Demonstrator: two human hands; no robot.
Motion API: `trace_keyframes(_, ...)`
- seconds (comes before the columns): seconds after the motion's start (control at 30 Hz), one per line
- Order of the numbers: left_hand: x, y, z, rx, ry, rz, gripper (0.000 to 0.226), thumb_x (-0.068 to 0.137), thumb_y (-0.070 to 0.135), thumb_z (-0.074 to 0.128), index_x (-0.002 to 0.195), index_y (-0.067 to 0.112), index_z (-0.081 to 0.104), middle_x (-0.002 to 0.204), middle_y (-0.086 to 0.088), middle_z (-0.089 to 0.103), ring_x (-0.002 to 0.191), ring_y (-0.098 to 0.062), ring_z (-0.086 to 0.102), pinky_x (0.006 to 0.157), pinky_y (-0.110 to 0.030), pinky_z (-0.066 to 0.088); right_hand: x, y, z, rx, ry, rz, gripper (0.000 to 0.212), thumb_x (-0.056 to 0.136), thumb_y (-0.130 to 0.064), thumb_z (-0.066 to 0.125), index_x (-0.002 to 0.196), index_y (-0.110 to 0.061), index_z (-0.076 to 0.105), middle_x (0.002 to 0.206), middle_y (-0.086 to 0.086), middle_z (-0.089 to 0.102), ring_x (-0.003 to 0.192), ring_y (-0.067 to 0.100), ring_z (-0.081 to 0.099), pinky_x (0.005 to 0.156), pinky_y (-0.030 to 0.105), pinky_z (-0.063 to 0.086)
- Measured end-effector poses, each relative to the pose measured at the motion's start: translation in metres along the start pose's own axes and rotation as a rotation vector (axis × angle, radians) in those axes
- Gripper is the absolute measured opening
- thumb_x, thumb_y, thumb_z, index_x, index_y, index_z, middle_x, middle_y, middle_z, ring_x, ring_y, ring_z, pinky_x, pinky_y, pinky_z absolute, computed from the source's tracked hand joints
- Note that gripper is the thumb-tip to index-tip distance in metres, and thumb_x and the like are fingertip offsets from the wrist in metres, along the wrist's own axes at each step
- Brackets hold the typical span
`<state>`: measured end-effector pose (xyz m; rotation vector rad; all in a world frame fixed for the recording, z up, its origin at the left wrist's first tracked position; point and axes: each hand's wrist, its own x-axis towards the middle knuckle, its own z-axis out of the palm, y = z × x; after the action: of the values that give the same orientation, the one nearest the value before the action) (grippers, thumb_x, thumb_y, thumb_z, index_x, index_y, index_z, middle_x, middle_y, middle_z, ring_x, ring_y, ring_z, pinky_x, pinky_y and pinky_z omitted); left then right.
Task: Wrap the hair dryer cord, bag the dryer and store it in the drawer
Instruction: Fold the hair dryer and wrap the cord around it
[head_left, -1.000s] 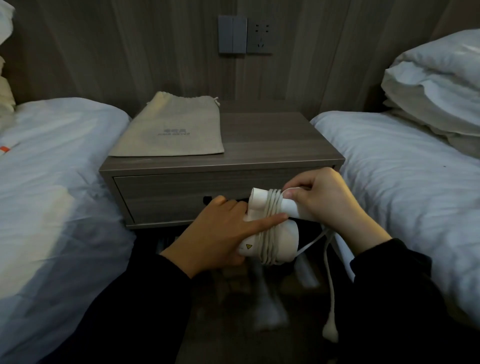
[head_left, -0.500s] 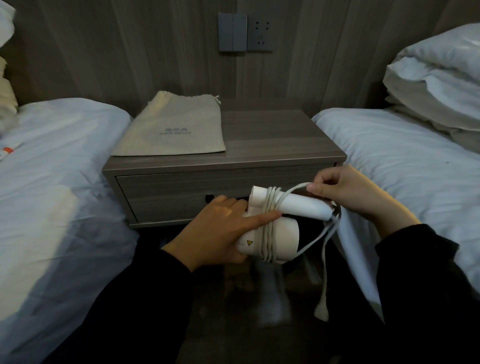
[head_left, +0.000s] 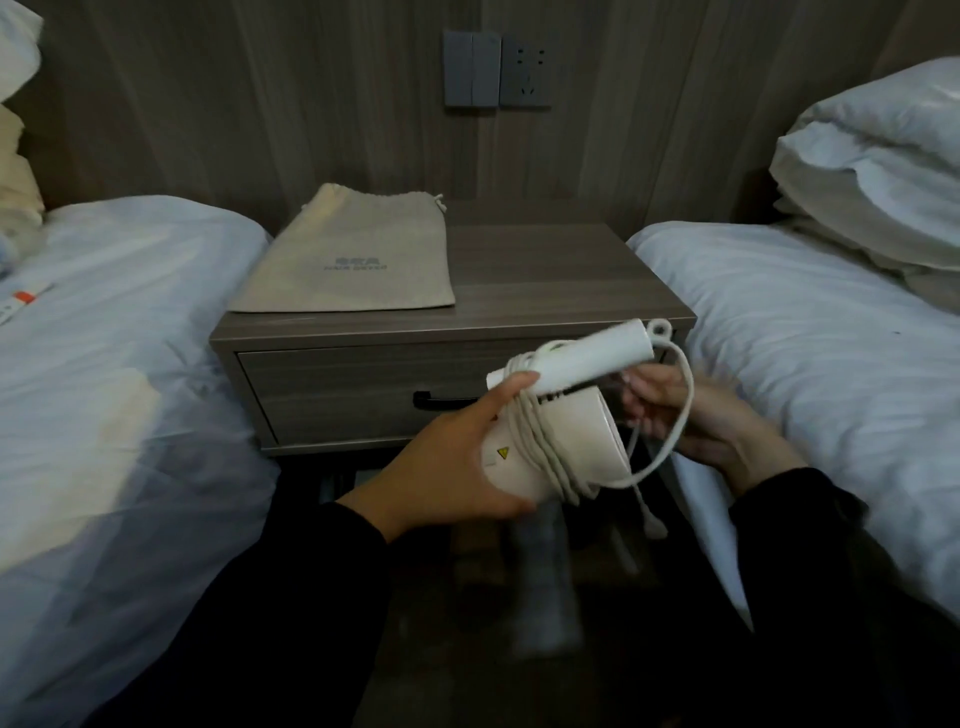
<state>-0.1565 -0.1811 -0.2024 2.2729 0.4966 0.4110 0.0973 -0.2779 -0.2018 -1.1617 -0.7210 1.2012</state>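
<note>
My left hand (head_left: 457, 462) grips the body of the white hair dryer (head_left: 571, 447) in front of the nightstand, forefinger laid over the wound turns. Its folded handle points up to the right. Several turns of the white cord (head_left: 535, 441) circle the body, and a loose loop swings out to the right. My right hand (head_left: 680, 415) sits behind that loop, fingers curled around the cord; it is blurred. The plug (head_left: 655, 526) dangles below. A beige drawstring bag (head_left: 353, 260) lies flat on the nightstand top. The drawer (head_left: 353, 395) is closed, with a dark handle.
The wooden nightstand (head_left: 561, 280) stands between two white beds, one on the left (head_left: 104, 364) and one on the right (head_left: 810, 332). Pillows (head_left: 878, 171) are stacked at the far right. A switch and socket (head_left: 496, 70) sit on the wall panel.
The dryer has tilted, its handle now pointing up to the right. My right hand has dropped from above the handle to behind and below it, drawing the cord into a loop; the plug hangs shorter.
</note>
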Motion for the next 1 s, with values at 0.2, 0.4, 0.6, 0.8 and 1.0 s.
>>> trace_keyframes(0.2,0.003,-0.004,-0.004,-0.304,0.148,-0.057,0.108,0.06,0.009,0.084,0.141,0.045,0.023,0.124,0.031,0.047,0.108,0.019,0.049,0.084,-0.005,0.042,0.002,0.013,0.031,-0.447,0.094,0.003,0.04,0.089,-0.02,0.055,0.05,-0.011,0.062,0.041,0.009,0.049,0.03,0.01,0.036,0.036,0.018,0.029)
trace_keyframes(0.4,0.005,-0.007,-0.016,-0.315,0.296,-0.094,0.11,0.056,0.023,0.084,0.145,0.041,0.022,0.131,0.031,0.044,0.119,0.009,0.047,0.094,-0.012,0.039,-0.01,-0.004,0.063,-0.628,-0.014,0.0,0.03,0.096,-0.015,0.044,0.079,-0.005,0.067,0.039,0.0,0.047,0.029,0.008,0.03,0.034,0.018,0.026)
trace_keyframes(0.6,0.006,-0.003,-0.022,-0.242,0.374,-0.174,0.109,0.063,0.019,0.083,0.145,0.045,0.015,0.132,0.017,0.044,0.119,-0.007,0.047,0.097,-0.026,0.041,-0.023,-0.028,0.077,-0.929,0.142,-0.121,0.031,0.095,-0.02,0.047,0.076,-0.014,0.071,0.04,-0.003,0.05,0.032,0.005,0.035,0.04,0.016,0.033)
trace_keyframes(0.8,0.004,0.002,-0.019,-0.207,0.417,-0.219,0.111,0.065,0.019,0.082,0.146,0.046,0.011,0.144,0.009,0.041,0.118,-0.005,0.045,0.094,-0.021,0.037,-0.032,-0.032,0.098,-1.17,0.096,-0.071,0.037,0.095,-0.027,0.046,0.077,-0.005,0.07,0.044,0.001,0.056,0.03,0.004,0.044,0.041,0.008,0.034)
trace_keyframes(1.0,0.003,0.0,-0.029,-0.167,0.445,-0.262,0.109,0.066,0.024,0.082,0.145,0.049,0.01,0.141,0.007,0.044,0.113,-0.006,0.046,0.092,-0.021,0.037,-0.046,-0.042,0.11,-1.357,0.022,-0.135,0.019,0.09,-0.016,0.05,0.09,-0.02,0.069,0.06,-0.01,0.055,0.053,0.002,0.049,0.049,0.011,0.037)
